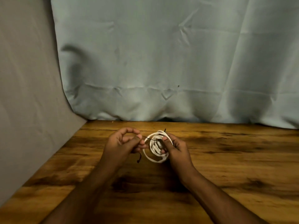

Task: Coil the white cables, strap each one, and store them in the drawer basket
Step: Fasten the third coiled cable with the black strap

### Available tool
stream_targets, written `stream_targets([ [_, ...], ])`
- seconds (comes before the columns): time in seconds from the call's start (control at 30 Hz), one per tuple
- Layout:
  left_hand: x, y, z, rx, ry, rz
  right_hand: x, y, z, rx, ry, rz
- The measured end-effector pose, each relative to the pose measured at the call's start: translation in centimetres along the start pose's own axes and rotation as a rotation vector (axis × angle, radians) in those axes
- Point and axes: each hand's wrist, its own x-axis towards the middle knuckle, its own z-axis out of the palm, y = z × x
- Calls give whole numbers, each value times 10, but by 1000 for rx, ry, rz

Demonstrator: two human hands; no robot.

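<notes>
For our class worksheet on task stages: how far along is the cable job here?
Done: one white cable is wound into a coil. In hand: the right hand holds the coil while the left hand pinches a thin black strap running across it, so strapping is under way. Left: fastening the strap and storing the coil. No drawer basket or other cables show on the wooden table.

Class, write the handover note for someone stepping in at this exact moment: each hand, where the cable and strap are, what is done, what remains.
Right hand grips the coiled white cable above the wooden table.
Left hand pinches the thin black strap, which runs across the coil; its loose end hangs below the hand.
Done: this cable is coiled.
Left: fasten the strap, then store the coil. No drawer basket or other cables are in view.
</notes>
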Motion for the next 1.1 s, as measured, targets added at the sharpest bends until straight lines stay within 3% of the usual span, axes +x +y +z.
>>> stream_targets([
  [0.23, 4, 13, -13, -294, -404, 108, 3, 3, 0, 31, 22, 18],
  [0.4, 9, 7, -19, -3, -247, 353, 2, 0, 2, 79, 19, 26],
  [0.53, 9, 3, -15, 73, 31, 392, -2, -3, 1, 5, -37, 4],
  [0.63, 9, -1, -15, 173, 128, 433, -10, -6, 3, -130, -131, -102],
  [0.77, 8, -6, -11, 381, 65, 419, -24, -14, 13, -327, -308, -218],
  [0.93, 9, -14, -13, 249, -115, 150, -33, -23, 20, -330, -411, -199],
  [1.1, 12, -14, -19, 242, -98, 168, -31, -23, 19, -336, -420, -202],
])
